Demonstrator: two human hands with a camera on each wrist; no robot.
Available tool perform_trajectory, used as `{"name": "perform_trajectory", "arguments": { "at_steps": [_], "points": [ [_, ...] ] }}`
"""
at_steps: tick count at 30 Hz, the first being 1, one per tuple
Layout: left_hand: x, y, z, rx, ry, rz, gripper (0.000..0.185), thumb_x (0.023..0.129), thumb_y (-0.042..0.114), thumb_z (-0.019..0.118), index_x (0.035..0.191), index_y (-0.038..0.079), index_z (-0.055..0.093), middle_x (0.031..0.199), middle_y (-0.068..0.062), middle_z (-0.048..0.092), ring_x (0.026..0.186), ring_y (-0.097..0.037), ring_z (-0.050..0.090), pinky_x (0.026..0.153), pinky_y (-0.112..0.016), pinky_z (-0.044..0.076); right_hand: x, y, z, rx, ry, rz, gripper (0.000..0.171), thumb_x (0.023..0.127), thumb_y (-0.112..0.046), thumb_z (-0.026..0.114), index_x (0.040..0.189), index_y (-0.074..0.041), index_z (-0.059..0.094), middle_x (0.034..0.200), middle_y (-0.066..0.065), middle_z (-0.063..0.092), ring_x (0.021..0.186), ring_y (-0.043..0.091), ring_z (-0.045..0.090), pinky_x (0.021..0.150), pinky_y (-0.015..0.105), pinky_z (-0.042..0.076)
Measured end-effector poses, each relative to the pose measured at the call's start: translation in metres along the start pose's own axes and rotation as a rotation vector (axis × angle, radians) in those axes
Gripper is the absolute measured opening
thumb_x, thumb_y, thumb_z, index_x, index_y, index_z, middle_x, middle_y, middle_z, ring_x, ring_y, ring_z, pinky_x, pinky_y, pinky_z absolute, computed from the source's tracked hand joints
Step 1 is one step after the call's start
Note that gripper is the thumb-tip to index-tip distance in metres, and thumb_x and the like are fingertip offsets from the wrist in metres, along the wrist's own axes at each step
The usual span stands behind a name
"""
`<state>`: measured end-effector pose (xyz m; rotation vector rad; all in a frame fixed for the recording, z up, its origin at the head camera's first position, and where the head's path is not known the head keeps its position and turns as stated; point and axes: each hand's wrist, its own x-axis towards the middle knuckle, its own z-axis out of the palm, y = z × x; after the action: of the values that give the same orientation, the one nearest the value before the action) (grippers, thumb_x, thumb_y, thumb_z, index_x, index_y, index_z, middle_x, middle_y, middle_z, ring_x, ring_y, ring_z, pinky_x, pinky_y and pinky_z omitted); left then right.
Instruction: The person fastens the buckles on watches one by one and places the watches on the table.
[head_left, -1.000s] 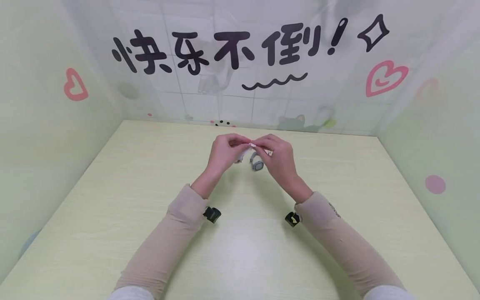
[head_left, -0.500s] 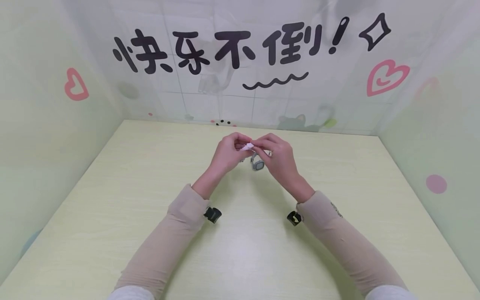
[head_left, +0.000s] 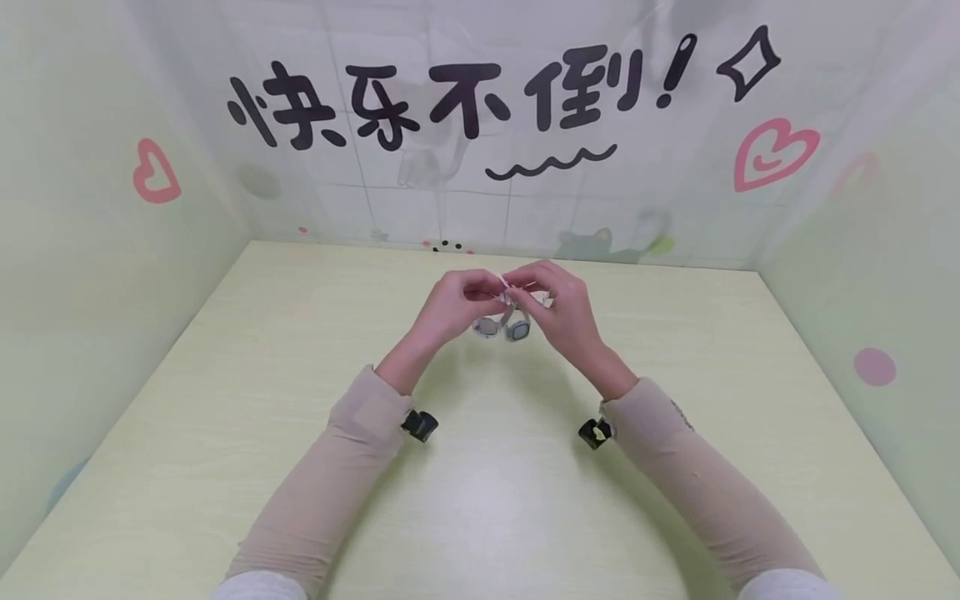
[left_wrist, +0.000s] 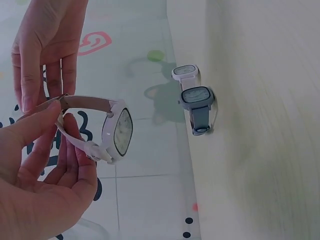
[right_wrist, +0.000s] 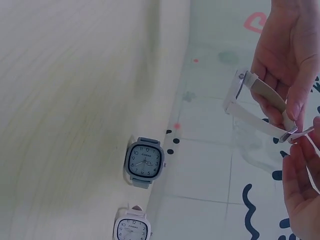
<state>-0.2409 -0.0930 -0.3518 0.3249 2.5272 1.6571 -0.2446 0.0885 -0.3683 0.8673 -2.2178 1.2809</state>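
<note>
A white wristwatch [left_wrist: 117, 132] hangs in the air by its strap, which is bent into a loop. My left hand [head_left: 447, 304] pinches the strap near the metal buckle [right_wrist: 287, 135], thumb on top. My right hand [head_left: 558, 302] pinches the strap's end beside the buckle, as the right wrist view shows [right_wrist: 302, 185]. The fingertips of both hands nearly meet. Just beyond the hands a grey watch [right_wrist: 145, 162] stands on the table, its dial facing out. A second white watch [right_wrist: 132, 227] stands beside it, mostly hidden behind my right hand in the head view.
The pale wooden table [head_left: 480, 500] ends at a back wall sheet [head_left: 405, 208] with printed lettering and hearts. Side walls rise left and right. Black wrist mounts [head_left: 422, 425] stick inward from both sleeves.
The held watch has swung into fuller view below my left fingers. The strap's white end, visible between the fingertips before, has turned and now stands steeper. My right hand has shifted slightly up.
</note>
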Motion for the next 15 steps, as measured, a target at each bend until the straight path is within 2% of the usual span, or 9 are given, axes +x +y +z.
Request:
{"name": "perform_trajectory", "arguments": {
  "at_steps": [3,9,15],
  "points": [
    [-0.0005,0.0005,-0.0001,-0.02,-0.004,-0.01,0.028,0.09,0.009,0.073,0.118,0.003,0.069,0.116,-0.015,0.073,0.106,-0.026,0.07,0.094,-0.033,0.058,0.0023,-0.0017,-0.0006,0.041,0.006,0.037,0.021,0.09,-0.007,0.072,0.11,-0.001,0.071,0.103,0.013,0.074,0.094,0.022,0.071,0.083,0.024,0.059],
    [-0.0018,0.0001,-0.0003,-0.133,-0.012,-0.02,0.031,0.09,0.007,0.073,0.119,0.001,0.064,0.117,-0.018,0.07,0.109,-0.026,0.069,0.097,-0.033,0.057,0.0036,-0.0072,-0.0034,0.123,0.044,0.106,0.022,0.09,-0.004,0.071,0.11,0.003,0.064,0.101,0.018,0.072,0.091,0.025,0.07,0.081,0.017,0.057],
    [-0.0023,-0.0008,-0.0008,-0.164,0.005,-0.011,0.025,0.09,0.011,0.073,0.114,0.003,0.069,0.114,-0.016,0.073,0.105,-0.022,0.07,0.095,-0.032,0.056,0.0039,-0.0076,-0.0051,0.198,0.056,0.131,0.021,0.09,-0.001,0.07,0.109,0.004,0.064,0.1,0.02,0.071,0.087,0.012,0.068,0.081,0.015,0.057]
  ]
}}
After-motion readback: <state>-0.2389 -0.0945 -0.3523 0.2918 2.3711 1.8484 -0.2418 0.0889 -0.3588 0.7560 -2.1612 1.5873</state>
